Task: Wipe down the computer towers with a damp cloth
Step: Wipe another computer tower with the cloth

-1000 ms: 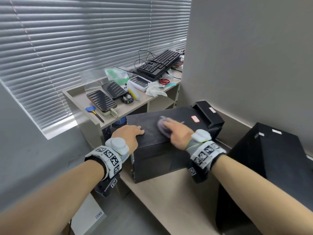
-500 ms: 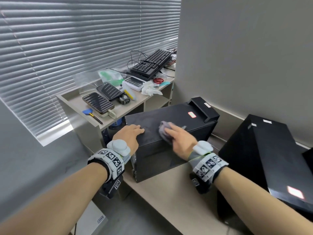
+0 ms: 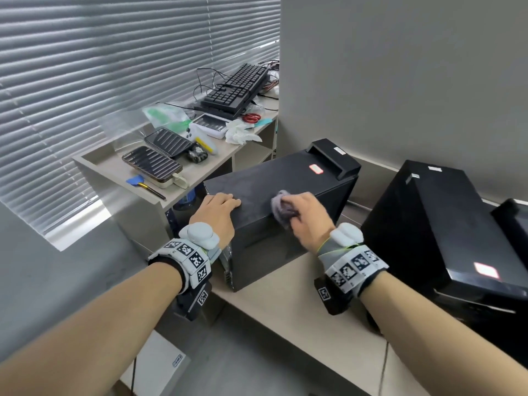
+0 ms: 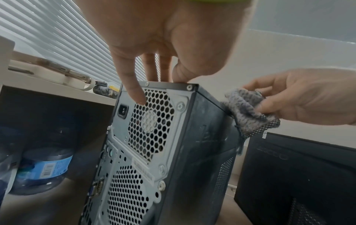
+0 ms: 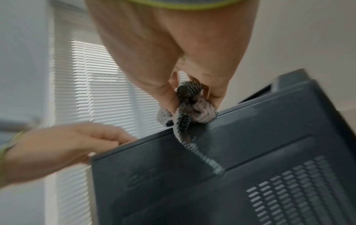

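Observation:
A black computer tower point(image 3: 274, 190) stands on a low beige ledge, its vented rear panel point(image 4: 150, 129) facing me. My left hand point(image 3: 217, 212) rests flat on the tower's top rear corner, one finger point(image 4: 133, 91) hanging over the rear panel. My right hand point(image 3: 308, 218) grips a bunched grey knitted cloth point(image 3: 281, 207) and presses it on the tower's top right edge. A strip of the cloth point(image 5: 192, 109) dangles down the side panel point(image 5: 231, 175). A second black tower point(image 3: 445, 230) stands to the right.
A beige shelf unit point(image 3: 200, 172) on the left carries keyboards point(image 3: 237, 90), trays, scissors, tissue and bags. Water bottles point(image 4: 42, 167) stand under it. Window blinds lie behind, a grey wall point(image 3: 400, 81) beyond the towers. A third dark case point(image 3: 514, 221) shows at the far right.
My right hand has dragged the cloth back along the tower's top to its right edge, nearer me. The left hand has stayed on the rear corner.

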The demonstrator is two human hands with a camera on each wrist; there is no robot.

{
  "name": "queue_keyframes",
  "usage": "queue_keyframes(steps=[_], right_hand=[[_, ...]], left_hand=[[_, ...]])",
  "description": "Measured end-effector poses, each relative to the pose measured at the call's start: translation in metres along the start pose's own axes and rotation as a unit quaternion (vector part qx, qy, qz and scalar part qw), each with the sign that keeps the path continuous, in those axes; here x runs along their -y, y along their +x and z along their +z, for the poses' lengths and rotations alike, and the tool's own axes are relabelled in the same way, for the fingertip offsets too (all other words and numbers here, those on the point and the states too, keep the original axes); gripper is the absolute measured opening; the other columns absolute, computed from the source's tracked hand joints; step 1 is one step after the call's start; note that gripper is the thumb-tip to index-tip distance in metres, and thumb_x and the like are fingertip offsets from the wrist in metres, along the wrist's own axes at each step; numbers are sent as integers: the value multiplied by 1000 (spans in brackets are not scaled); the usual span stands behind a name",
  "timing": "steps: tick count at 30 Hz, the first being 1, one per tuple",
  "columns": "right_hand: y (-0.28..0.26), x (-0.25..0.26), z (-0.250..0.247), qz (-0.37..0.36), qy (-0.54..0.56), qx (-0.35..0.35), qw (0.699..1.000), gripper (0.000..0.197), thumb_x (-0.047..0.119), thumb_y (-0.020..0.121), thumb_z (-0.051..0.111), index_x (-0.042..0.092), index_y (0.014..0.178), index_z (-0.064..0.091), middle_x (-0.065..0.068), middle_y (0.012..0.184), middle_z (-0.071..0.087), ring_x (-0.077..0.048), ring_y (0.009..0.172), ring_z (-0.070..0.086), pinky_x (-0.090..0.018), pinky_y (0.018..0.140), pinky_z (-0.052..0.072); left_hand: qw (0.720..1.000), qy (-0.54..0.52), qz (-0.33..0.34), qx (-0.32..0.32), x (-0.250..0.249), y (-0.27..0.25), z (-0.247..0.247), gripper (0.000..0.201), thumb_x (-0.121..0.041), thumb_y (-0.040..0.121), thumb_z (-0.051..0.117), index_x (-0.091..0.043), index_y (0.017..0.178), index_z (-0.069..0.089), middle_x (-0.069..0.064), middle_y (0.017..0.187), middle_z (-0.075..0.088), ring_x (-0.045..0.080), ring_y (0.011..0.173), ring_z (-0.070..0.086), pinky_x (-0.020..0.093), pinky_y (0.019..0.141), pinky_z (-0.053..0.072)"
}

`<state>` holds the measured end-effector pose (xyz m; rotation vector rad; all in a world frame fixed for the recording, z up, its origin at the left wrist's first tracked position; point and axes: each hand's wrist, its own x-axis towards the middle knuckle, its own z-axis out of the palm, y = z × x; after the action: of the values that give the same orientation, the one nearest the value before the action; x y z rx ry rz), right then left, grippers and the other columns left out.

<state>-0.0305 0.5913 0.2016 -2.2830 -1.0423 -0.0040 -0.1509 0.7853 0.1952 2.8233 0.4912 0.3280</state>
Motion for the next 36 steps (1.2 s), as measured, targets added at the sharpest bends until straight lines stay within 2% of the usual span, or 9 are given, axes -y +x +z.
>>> queue_keyframes(steps=[4, 10, 15, 18, 21, 23, 28, 33, 36], right_hand=[[-7, -19, -21, 208, 97, -60, 971, 32, 8, 80, 65, 16, 110, 55, 1, 97, 57, -18, 88, 55, -25, 77, 41], [-6, -43, 25, 374, 370, -43, 849, 32, 7, 63, 80, 13, 73, 50, -14, 83, 59, -33, 82, 63, -61, 74, 54], [-10, -42, 83, 426, 409, 15, 807, 27, -4, 72, 76, 7, 71, 51, -16, 70, 59, -28, 65, 61, -52, 72, 57], [-10, -74, 86, 451, 411, 52, 791, 21, -8, 76, 68, 7, 67, 57, -17, 72, 59, -27, 64, 58, -54, 77, 56], [10, -109, 49, 455, 427, 9, 781, 17, -1, 86, 59, 12, 76, 54, -11, 84, 58, -21, 67, 59, -36, 60, 56], [25, -117, 27, 436, 483, -63, 757, 15, -1, 85, 59, 10, 81, 51, -12, 81, 58, -22, 65, 59, -37, 58, 55], [13, -101, 58, 434, 444, 41, 783, 25, 16, 66, 73, 9, 79, 54, -19, 84, 61, -31, 75, 63, -51, 74, 57], [8, -73, 61, 433, 537, 34, 723, 19, -4, 84, 63, 9, 79, 51, -13, 76, 59, -24, 68, 60, -36, 53, 54], [14, -55, 52, 388, 608, 19, 693, 11, -2, 86, 62, 6, 83, 55, -11, 73, 64, -21, 64, 66, -37, 54, 58]], left_hand=[[999, -30, 7, -40, -2, -2, 6, 34, -23, 97, 48, -12, 128, 58, 7, 135, 51, 30, 126, 40, 36, 106, 32], [997, -42, -26, -57, -7, -8, 18, 39, -34, 95, 52, -13, 128, 57, 5, 137, 50, 27, 131, 36, 41, 105, 37], [994, -25, -32, -97, -13, -9, 22, 32, -24, 94, 52, -11, 123, 60, 7, 132, 55, 29, 125, 43, 40, 102, 40], [991, -18, -55, -124, -21, -8, 24, 26, -22, 92, 50, -14, 114, 61, 2, 121, 57, 27, 116, 47, 40, 83, 49], [988, 1, -68, -142, -27, -4, 25, 22, -22, 86, 47, -15, 104, 58, 1, 111, 56, 26, 106, 48, 38, 65, 50], [987, 17, -76, -142, -31, -3, 27, 19, -17, 86, 50, -15, 103, 57, 2, 111, 54, 27, 106, 47, 35, 59, 47], [986, 41, -85, -141, -35, 1, 28, 21, -15, 86, 48, -14, 106, 55, 3, 114, 53, 28, 108, 46, 33, 57, 45], [986, 52, -93, -129, -34, -1, 26, 20, -17, 86, 48, -18, 106, 54, -1, 114, 53, 25, 110, 45, 30, 53, 41], [987, 47, -89, -129, -32, -2, 26, 22, -21, 87, 44, -19, 107, 54, -3, 115, 54, 24, 111, 46, 31, 53, 45]])
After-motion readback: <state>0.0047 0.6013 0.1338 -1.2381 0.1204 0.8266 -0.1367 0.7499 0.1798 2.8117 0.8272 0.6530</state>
